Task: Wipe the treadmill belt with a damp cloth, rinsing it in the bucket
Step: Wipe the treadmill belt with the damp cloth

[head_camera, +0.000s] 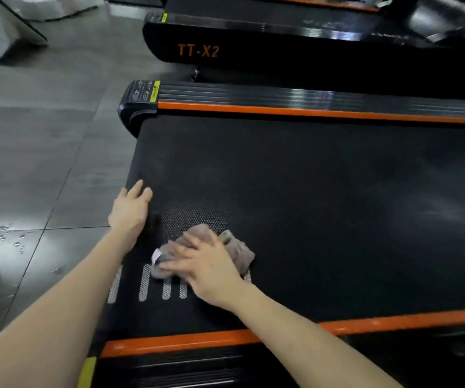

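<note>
At the belt [309, 205] end, the cloth [238, 250] is pressed under the right hand [208, 264], fingers spread, and the left hand [129, 211] is laid flat beside it; wiping is judged under way, with further strokes along the belt called for.

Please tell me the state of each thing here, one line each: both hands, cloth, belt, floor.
treadmill belt: faint sheen toward the right.
cloth: crumpled, lying on the treadmill belt under the right hand.
right hand: fingers spread, pressing the cloth.
left hand: fingers straight, resting on the treadmill belt's end.
floor: some water drops at the left.
</note>
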`<state>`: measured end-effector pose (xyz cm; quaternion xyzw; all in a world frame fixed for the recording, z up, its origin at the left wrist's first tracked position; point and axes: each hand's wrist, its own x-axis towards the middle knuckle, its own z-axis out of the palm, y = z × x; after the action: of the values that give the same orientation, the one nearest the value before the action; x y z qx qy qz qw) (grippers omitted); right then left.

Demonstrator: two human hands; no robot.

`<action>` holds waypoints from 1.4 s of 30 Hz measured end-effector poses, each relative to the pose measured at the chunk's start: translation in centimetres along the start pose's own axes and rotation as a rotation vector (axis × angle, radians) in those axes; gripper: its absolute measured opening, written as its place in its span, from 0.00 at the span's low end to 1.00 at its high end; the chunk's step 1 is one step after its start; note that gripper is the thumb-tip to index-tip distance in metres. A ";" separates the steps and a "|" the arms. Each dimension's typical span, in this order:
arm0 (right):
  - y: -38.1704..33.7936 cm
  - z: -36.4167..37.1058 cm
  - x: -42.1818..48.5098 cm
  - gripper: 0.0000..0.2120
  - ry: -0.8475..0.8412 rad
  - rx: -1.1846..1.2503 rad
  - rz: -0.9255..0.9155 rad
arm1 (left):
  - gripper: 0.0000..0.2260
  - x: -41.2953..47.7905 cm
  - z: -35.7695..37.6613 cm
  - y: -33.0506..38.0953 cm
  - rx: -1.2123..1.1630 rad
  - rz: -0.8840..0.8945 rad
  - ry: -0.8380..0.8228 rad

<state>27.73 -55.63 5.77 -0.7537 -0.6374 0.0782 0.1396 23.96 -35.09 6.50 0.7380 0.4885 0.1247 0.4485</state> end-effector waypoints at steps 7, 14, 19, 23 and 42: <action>9.9 -5.4 -14.7 0.18 0.149 -0.102 0.655 | 0.19 -6.4 0.2 -0.9 0.534 0.260 -0.102; 6.5 -4.1 -12.7 0.18 0.036 0.003 0.493 | 0.18 -7.1 -0.1 -1.1 0.418 0.251 -0.125; 0.8 -1.5 -4.3 0.16 -0.111 0.032 0.089 | 0.15 -7.0 -2.6 -2.3 -0.113 0.093 0.012; -0.6 -1.0 -2.2 0.16 -0.224 0.074 -0.180 | 0.14 -7.1 -5.7 -4.3 -0.333 -0.052 0.083; -0.8 1.1 10.8 0.21 -0.125 0.017 -0.450 | 0.10 -5.8 -7.7 -8.7 -0.493 -0.189 0.275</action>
<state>28.52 -44.77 5.67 -0.5851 -0.7961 0.0971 0.1200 11.00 -34.65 5.53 0.5343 0.5664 0.2960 0.5533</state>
